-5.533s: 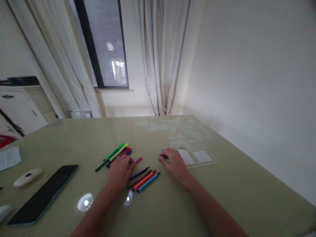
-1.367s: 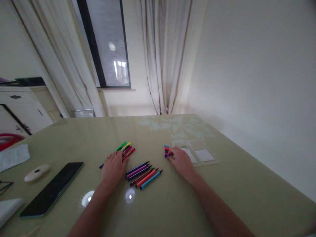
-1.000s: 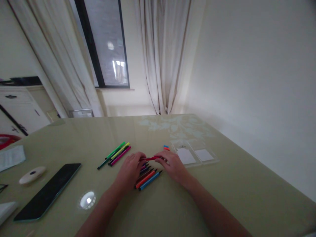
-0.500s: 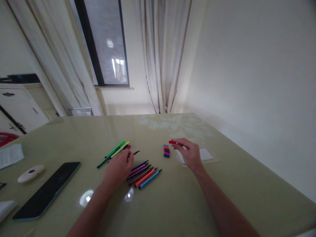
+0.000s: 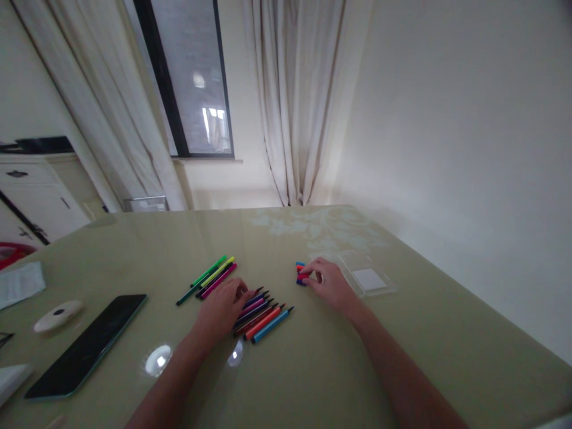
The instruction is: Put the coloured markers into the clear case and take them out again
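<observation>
My left hand (image 5: 222, 307) is closed on a red marker (image 5: 252, 293), mostly hidden by the fingers, its dark tip poking out. It lies at the upper end of a row of uncapped markers (image 5: 268, 325) in purple, brown, orange and blue. My right hand (image 5: 329, 285) pinches a small red cap (image 5: 304, 276) right at a short column of loose caps (image 5: 300, 267), partly covering them. Beyond my left hand several capped markers (image 5: 213, 277) lie side by side, green, yellow and pink among them.
A clear plastic case (image 5: 383, 288) with a white insert lies beside my right hand. On the left are a black tablet-like slab (image 5: 89, 342), a whitish oval object (image 5: 58, 316) and a pale sheet (image 5: 20, 285). A wall runs along the table's right side.
My left hand has brought the red marker down to the uncapped row. My right hand has moved left and lower with the red cap, onto the column of caps.
</observation>
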Demonstrator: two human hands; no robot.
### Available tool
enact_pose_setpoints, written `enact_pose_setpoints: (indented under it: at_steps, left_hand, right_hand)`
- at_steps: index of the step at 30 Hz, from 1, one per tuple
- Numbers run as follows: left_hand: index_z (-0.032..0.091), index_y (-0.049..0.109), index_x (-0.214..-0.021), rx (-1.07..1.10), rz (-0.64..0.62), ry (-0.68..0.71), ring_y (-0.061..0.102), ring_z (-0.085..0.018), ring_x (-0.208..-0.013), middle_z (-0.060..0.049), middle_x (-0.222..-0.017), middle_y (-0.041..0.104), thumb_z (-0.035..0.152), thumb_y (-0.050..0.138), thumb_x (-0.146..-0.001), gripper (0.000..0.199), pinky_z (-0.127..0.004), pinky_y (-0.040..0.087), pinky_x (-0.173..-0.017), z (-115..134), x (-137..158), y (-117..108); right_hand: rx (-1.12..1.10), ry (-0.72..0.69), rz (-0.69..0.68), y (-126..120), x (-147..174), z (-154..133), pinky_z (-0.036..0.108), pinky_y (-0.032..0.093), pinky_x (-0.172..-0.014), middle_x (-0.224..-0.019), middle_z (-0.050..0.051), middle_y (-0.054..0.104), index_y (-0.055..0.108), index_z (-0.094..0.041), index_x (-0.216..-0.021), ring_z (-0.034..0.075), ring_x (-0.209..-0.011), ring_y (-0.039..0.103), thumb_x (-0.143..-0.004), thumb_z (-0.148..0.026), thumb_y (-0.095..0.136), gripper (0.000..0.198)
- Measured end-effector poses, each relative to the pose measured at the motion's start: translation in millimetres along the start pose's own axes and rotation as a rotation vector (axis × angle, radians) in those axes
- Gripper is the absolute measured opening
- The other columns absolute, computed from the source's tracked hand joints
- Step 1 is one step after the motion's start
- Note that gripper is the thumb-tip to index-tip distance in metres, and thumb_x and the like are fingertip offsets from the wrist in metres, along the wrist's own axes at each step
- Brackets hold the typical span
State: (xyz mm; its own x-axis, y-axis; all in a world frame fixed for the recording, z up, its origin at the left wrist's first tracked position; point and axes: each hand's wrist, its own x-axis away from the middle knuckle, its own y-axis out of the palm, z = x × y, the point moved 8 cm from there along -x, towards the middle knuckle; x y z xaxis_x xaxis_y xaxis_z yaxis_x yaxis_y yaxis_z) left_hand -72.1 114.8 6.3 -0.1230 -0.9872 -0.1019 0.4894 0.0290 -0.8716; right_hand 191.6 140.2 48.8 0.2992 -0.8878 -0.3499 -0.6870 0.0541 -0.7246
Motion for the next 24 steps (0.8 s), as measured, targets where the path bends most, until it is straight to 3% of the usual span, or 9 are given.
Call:
enact_pose_setpoints:
  at_steps: [4, 7, 11, 17, 21, 24]
  left_hand:
    - [0.021, 0.064, -0.095, -0.041, 0.145, -0.093, 0.068, -0.025, -0.088, -0.008, -0.097, 0.072, 0.043, 0.044, -0.100, 0.030, -0.036, 0.049, -0.079, -17.3, -1.5, -20.6]
    - [0.020, 0.064, -0.104, -0.197, 0.248, -0.205, 0.068, -0.028, -0.098, -0.011, -0.107, 0.070, 0.037, 0.045, -0.099, 0.026, -0.038, 0.050, -0.086, -35.1, 1.3, -36.2]
    - [0.021, 0.064, -0.098, -0.309, 0.184, -0.251, 0.067, -0.029, -0.101, -0.011, -0.106, 0.069, 0.037, 0.045, -0.098, 0.025, -0.040, 0.051, -0.089, -42.1, 3.3, -36.0]
    - [0.020, 0.057, -0.111, -0.293, 0.143, -0.339, 0.070, -0.034, -0.100, -0.014, -0.110, 0.072, 0.040, 0.040, -0.101, 0.028, -0.045, 0.052, -0.084, -45.1, 6.1, -35.7]
    - [0.022, 0.062, -0.102, -0.281, 0.130, -0.272, 0.068, -0.033, -0.102, -0.012, -0.110, 0.072, 0.038, 0.043, -0.100, 0.025, -0.045, 0.052, -0.088, -42.1, 3.0, -31.0]
    - [0.021, 0.063, -0.098, -0.269, 0.209, -0.142, 0.066, -0.032, -0.106, -0.013, -0.109, 0.070, 0.035, 0.046, -0.098, 0.022, -0.045, 0.050, -0.093, -28.2, -0.3, -30.9]
  right_hand:
    - [0.190, -0.061, -0.132, 18.4, 4.0, -5.8, 0.032, 0.043, -0.086, -0.101, 0.006, 0.071, 0.077, -0.021, -0.097, 0.021, -0.095, 0.064, -0.086, -0.009, 0.068, 0.017]
    - [0.219, -0.068, -0.154, 23.5, 5.7, -6.0, 0.032, 0.042, -0.085, -0.102, 0.005, 0.071, 0.074, -0.021, -0.095, 0.022, -0.096, 0.065, -0.086, -0.008, 0.066, 0.018]
    - [0.199, -0.058, -0.131, 23.7, 5.4, -3.0, 0.031, 0.043, -0.086, -0.101, 0.005, 0.071, 0.072, -0.021, -0.092, 0.021, -0.096, 0.065, -0.084, -0.007, 0.066, 0.016]
    - [0.248, 0.010, -0.063, 23.2, 3.9, 5.9, 0.032, 0.045, -0.082, -0.100, 0.006, 0.070, 0.072, -0.020, -0.091, 0.022, -0.090, 0.065, -0.087, -0.013, 0.068, 0.008]
    - [0.245, 0.020, -0.070, 23.8, 3.7, 7.1, 0.032, 0.045, -0.082, -0.099, 0.006, 0.070, 0.072, -0.019, -0.091, 0.021, -0.090, 0.066, -0.086, -0.015, 0.070, 0.006]
    - [0.229, 0.015, -0.069, 22.0, 3.7, 4.3, 0.033, 0.046, -0.082, -0.098, 0.005, 0.070, 0.071, -0.019, -0.090, 0.022, -0.089, 0.065, -0.084, -0.017, 0.074, 0.007]
